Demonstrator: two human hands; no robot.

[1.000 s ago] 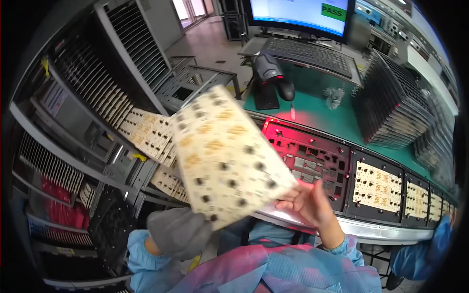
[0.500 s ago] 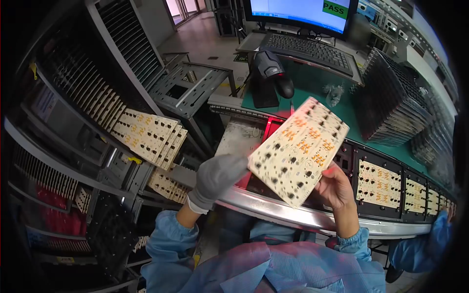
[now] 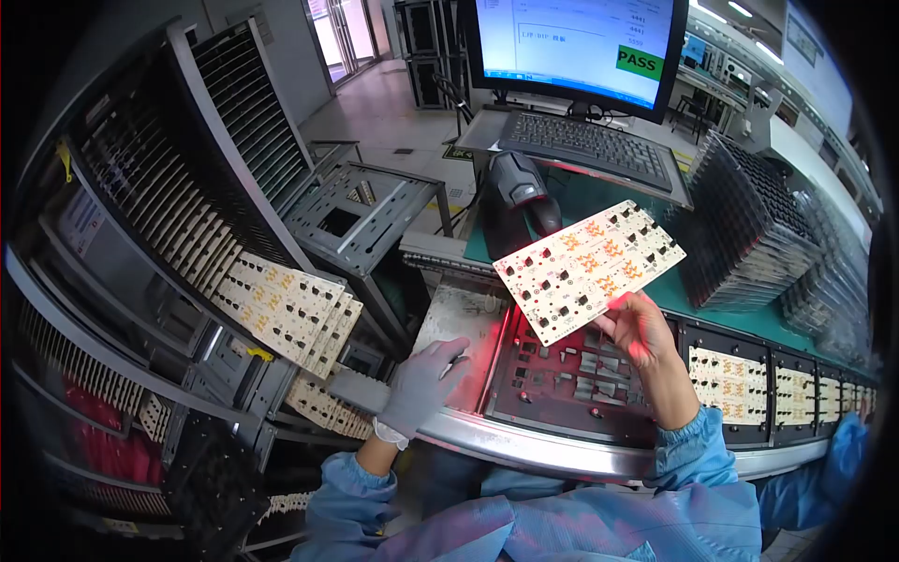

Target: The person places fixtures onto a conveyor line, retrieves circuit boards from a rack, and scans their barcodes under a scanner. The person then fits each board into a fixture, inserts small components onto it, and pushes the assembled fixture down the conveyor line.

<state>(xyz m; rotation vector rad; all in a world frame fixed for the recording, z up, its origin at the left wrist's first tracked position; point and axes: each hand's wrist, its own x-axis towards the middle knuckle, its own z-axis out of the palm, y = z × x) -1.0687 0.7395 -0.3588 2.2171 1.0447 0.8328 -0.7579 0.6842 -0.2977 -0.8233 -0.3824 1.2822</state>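
In the head view, my bare right hand [image 3: 644,330] pinches the lower edge of a cream circuit board [image 3: 585,267] with black components and orange markings. The board is raised and tilted in front of the barcode scanner [image 3: 520,183]. Red light falls on my fingertips and on the black fixture tray [image 3: 552,403] beneath. My gloved left hand [image 3: 423,386] is off the board, over the metal rail by the tray's left side. Its fingers are loosely bent and apart, with nothing visible in them.
At left, a slotted rack [image 3: 178,197] holds several boards [image 3: 281,300] that stick out. More boards sit in black fixtures [image 3: 729,386] along the line at right. Stacked black trays [image 3: 749,225] stand behind. A keyboard [image 3: 590,145] and monitor [image 3: 571,42] are ahead. Another person's sleeve [image 3: 815,478] shows at right.
My left hand has let go of the board and moved lower. My right hand has turned the board and lifted it toward the scanner, uncovering the fixture tray. The view has tilted up slightly.
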